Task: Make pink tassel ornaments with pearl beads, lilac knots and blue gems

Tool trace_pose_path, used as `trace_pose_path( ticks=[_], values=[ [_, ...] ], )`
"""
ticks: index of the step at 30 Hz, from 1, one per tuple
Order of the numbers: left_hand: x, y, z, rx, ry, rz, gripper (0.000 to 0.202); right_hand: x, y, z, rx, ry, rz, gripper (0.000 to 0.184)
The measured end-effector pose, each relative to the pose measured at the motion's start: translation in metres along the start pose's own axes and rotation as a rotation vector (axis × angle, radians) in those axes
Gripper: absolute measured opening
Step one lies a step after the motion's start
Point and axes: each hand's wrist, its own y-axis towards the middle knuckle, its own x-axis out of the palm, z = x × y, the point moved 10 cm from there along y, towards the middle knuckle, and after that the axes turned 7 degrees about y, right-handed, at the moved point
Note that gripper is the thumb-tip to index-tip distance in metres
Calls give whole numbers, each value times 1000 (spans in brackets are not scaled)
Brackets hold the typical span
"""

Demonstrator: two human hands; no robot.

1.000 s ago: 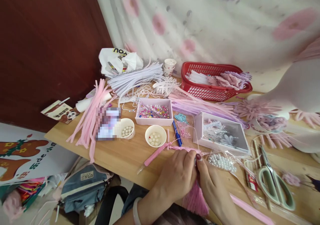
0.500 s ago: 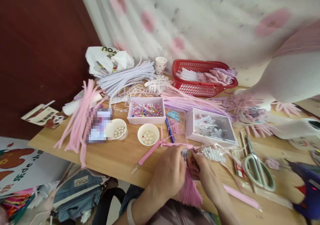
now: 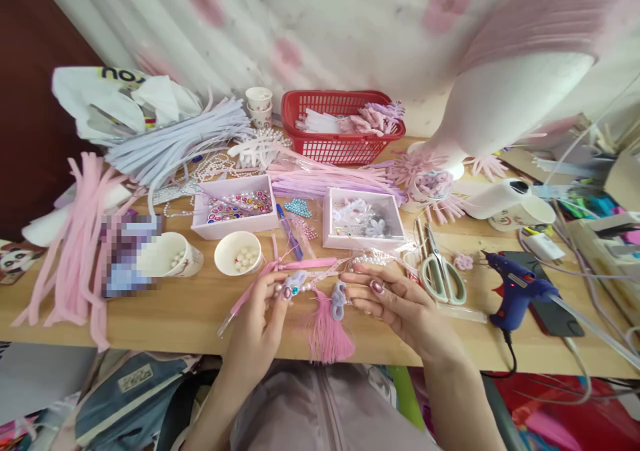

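Observation:
Between the thumb and fingers of my left hand (image 3: 263, 314) is the left end of a beaded tassel strand, where a lavender fuzzy piece carries a teal gem. White pearls run from it toward a pink tassel (image 3: 327, 337), which hangs between my hands. A second lavender fuzzy loop (image 3: 339, 301) sits at the strand's right end, against the fingertips of my right hand (image 3: 400, 304). That hand's thumb lies over its fingers, which partly hide their hold. Behind my hands lie a pink fuzzy stem (image 3: 310, 263) and a packet of white pearls (image 3: 370, 259).
Paper cups of beads (image 3: 237, 254), a box of gems (image 3: 235, 224) and a box of clear-wrapped parts (image 3: 363, 241) stand ahead. A red basket (image 3: 340, 151) is at the back. Scissors (image 3: 440, 271), a blue glue gun (image 3: 517, 291) and a phone (image 3: 557, 314) lie right.
My view has turned right, bringing the glue gun and phone fully in. My hands have moved apart, and the lavender pieces and pearls between them now show.

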Motion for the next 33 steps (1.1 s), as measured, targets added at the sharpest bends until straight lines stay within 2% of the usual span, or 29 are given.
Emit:
trace_pose_path(
  ticks=[2, 4, 6, 8, 10, 12, 15, 19, 23, 26, 33],
  values=[
    [-7, -1, -6, -10, 135, 64, 26, -13, -7, -7, -31, -67, 27, 25],
    [-13, -2, -2, 46, 302, 128, 23, -24, -13, -13, -62, -161, 42, 22],
    [-18, -6, 15, 188, 480, 241, 23, -31, -17, -17, -92, -287, 53, 25],
    [-21, -18, 41, 351, 655, 406, 24, -38, -18, -19, -136, -432, 98, 28],
    [-16, -31, 64, 487, 764, 510, 23, -45, -17, -19, -188, -580, 168, 25],
    [3, -35, 76, 545, 761, 432, 20, -49, -17, -16, -234, -665, 200, 21],
    [36, -24, 71, 464, 695, 201, 19, -47, -16, -6, -263, -677, 136, 25],
    [60, -9, 62, 363, 701, 129, 12, -49, -19, 4, -267, -714, 88, 33],
    [69, -3, 66, 346, 638, 85, 9, -58, -24, -4, -334, -772, 183, 23],
    [70, -1, 65, 283, 507, 44, 11, -53, -29, -17, -439, -774, 223, 11],
    [82, 4, 32, -160, -163, -123, 14, -29, -27, -28, -502, -760, 167, 7]
  ],
)
